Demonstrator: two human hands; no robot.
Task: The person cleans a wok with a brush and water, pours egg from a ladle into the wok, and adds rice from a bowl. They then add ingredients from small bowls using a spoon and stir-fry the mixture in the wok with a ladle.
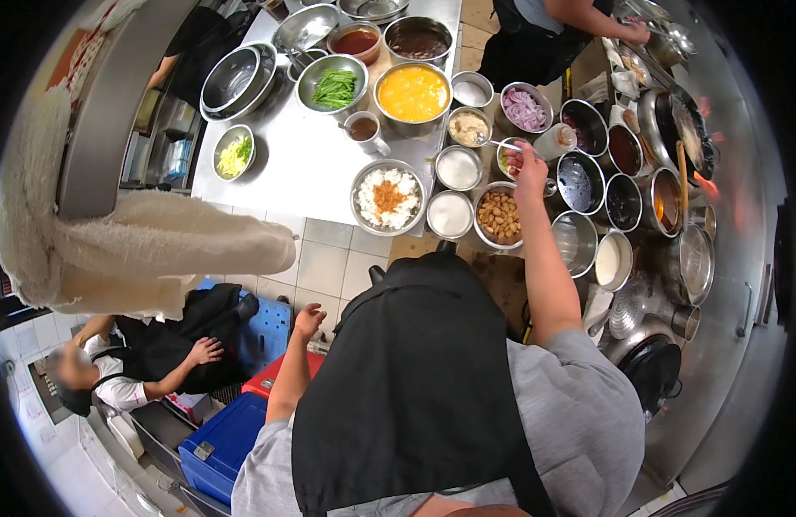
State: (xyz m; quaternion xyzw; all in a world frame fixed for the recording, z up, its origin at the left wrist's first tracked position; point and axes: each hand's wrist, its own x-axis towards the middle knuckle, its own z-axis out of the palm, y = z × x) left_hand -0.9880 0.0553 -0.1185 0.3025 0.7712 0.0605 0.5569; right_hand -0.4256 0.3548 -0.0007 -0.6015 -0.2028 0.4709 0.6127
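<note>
My right hand point(525, 168) grips the handle of a metal spoon point(494, 145), whose bowl end is over a container of pale paste point(469, 127). Below that hand sits a bowl of brown nuts or beans point(499, 214); two containers of white granules point(458, 167) stand to its left. Hanging at my left side, my left hand point(309, 322) has its fingers loosely apart and holds nothing. Near the table's edge is a bowl of white rice-like food with orange-brown powder point(387, 198).
Bowls of yellow liquid point(413, 93) and green vegetables point(335, 88) stand on the steel table point(307, 172). Dark pots point(580, 183) and a wok point(687, 133) line the right. A seated person point(165, 353) is lower left; another person point(579, 21) works at upper right.
</note>
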